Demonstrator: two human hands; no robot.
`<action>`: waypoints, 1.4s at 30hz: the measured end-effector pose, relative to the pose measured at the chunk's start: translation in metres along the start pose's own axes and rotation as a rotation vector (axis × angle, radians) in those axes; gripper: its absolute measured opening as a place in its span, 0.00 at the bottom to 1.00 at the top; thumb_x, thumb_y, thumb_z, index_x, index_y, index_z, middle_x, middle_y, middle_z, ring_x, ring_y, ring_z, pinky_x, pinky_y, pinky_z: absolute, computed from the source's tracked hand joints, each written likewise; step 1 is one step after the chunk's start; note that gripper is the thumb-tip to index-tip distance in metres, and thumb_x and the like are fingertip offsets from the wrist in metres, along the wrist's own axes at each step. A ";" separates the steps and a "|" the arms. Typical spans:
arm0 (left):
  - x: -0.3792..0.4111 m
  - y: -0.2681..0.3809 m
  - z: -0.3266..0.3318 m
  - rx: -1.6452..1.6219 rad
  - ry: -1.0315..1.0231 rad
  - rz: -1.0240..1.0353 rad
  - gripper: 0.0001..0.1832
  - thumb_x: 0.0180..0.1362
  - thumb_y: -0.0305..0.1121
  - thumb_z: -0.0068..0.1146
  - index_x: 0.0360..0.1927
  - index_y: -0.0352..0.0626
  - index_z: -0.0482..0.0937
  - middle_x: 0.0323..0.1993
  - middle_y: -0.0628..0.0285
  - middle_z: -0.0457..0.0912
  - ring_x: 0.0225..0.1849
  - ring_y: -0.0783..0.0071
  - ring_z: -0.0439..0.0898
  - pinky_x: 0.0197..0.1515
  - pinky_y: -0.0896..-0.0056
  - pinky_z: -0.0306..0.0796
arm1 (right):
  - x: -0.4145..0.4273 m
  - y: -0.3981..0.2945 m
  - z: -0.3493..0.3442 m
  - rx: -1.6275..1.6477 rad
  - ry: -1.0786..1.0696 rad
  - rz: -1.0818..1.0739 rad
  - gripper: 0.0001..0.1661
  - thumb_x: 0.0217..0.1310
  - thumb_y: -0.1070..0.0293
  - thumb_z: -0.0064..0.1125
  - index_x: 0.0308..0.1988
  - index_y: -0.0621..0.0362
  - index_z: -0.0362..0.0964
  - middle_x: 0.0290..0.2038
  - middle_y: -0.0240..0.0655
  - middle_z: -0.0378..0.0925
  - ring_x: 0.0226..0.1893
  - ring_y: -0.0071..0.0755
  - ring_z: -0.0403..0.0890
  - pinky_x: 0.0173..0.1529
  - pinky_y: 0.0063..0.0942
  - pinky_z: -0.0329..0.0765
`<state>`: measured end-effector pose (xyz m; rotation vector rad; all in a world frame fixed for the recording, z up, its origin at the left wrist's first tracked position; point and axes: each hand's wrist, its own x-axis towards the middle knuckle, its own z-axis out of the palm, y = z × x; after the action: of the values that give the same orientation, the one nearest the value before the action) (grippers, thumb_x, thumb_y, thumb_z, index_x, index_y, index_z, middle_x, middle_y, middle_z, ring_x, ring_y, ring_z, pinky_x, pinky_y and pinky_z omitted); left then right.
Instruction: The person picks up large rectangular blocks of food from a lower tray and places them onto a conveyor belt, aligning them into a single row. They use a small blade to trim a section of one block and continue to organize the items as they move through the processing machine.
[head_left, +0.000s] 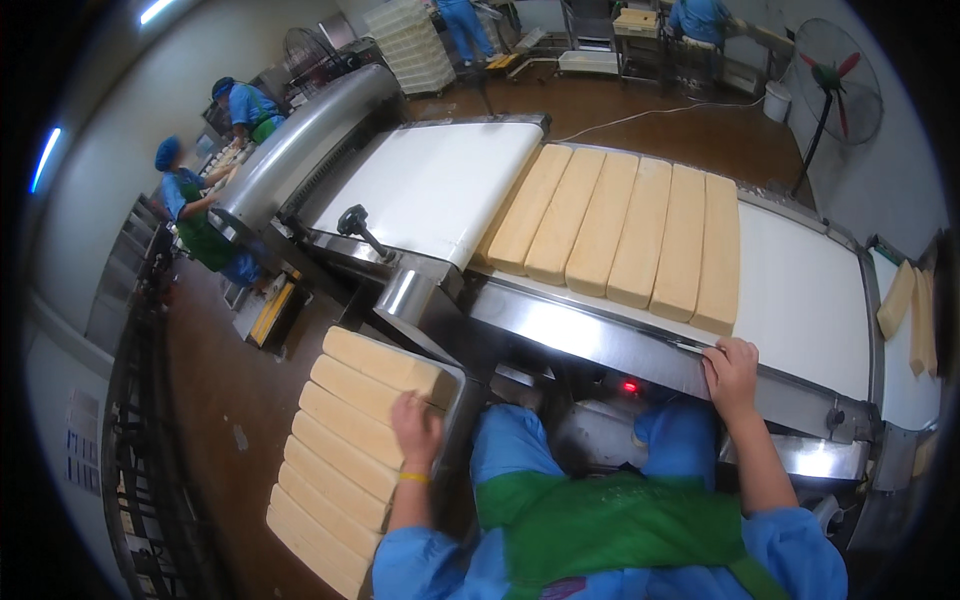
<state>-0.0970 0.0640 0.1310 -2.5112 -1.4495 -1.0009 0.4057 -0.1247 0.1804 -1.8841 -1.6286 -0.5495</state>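
My left hand (417, 429) rests over the ends of several long dough logs (341, 435) lying side by side in a metal tray at lower left; whether it grips one is unclear. My right hand (730, 375) holds a thin tool (688, 346), perhaps a blade, by the conveyor's near edge. Several pale dough logs (630, 225) lie side by side across the white conveyor belt (802, 292), just beyond my right hand. The nearest log's end is close to my right fingertips.
A steel roller housing (307, 142) and a black knob (352, 220) stand to the left. More logs (896, 300) lie on a surface at far right. Two workers (199, 210) stand at left beyond the machine. A fan (832, 79) and stacked crates (409, 45) are behind.
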 end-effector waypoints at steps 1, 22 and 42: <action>-0.015 -0.025 -0.008 0.081 0.065 -0.079 0.20 0.43 0.25 0.59 0.44 0.40 0.77 0.49 0.48 0.77 0.56 0.46 0.72 0.60 0.47 0.64 | 0.003 -0.003 -0.001 -0.026 0.032 -0.027 0.13 0.46 0.71 0.67 0.37 0.56 0.77 0.40 0.41 0.76 0.44 0.49 0.75 0.51 0.43 0.68; -0.052 -0.081 -0.036 0.331 -0.104 -0.521 0.22 0.61 0.33 0.47 0.55 0.27 0.73 0.58 0.37 0.71 0.60 0.41 0.69 0.63 0.50 0.64 | -0.147 0.008 0.154 1.418 -0.359 1.693 0.11 0.61 0.59 0.64 0.37 0.52 0.75 0.29 0.30 0.79 0.26 0.22 0.77 0.26 0.21 0.71; -0.045 -0.074 -0.036 0.337 -0.098 -0.539 0.21 0.61 0.31 0.46 0.53 0.26 0.74 0.55 0.37 0.73 0.57 0.41 0.72 0.61 0.52 0.65 | -0.149 0.009 0.187 1.466 -0.337 1.676 0.12 0.65 0.57 0.60 0.39 0.52 0.77 0.34 0.31 0.80 0.29 0.23 0.75 0.30 0.22 0.71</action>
<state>-0.1893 0.0583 0.1155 -1.9982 -2.1786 -0.6088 0.3775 -0.1122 -0.0563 -1.3256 0.1194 1.3040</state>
